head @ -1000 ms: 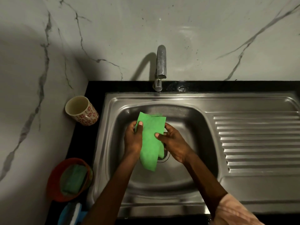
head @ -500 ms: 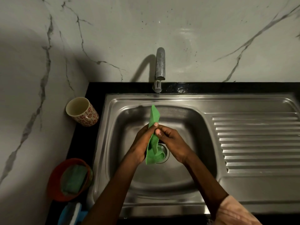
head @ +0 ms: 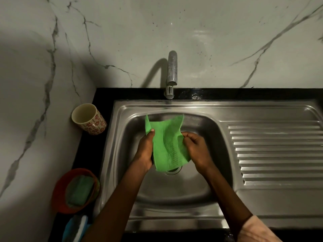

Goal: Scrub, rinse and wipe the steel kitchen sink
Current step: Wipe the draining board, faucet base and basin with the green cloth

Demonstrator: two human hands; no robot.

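Wall: we see pale marble-veined wall panels (head: 209,41) behind and to the left of the basin.
Counter: a black stone counter (head: 87,154) frames the sink.
Sink: the steel kitchen sink with ribbed drainer (head: 272,154) fills the centre; its bowl shows no foam and no running water, so we judge scrubbing and rinsing likely done, though we cannot confirm it.
Arms: both forearms reach over the bowl; a pale pink sleeve (head: 253,231) shows on the right.
Cloth: the thin green wiping cloth (head: 166,137) hangs spread above the round drain (head: 173,171), not touching the steel.
Left hand (head: 145,151): its grip pinches the cloth's left edge, thumb on top.
Right hand (head: 195,147): curled fingers pinch the cloth's right edge.
Bowl: an orange plastic bowl (head: 59,194) on the counter holds a green scrub pad (head: 78,191).
Cup: a cream floral cup (head: 89,119) stands left of the sink.
Tap: a short steel tap (head: 172,72) is not flowing.
Stage: we judge the wipe is yet to begin; drainer and bowl remain.
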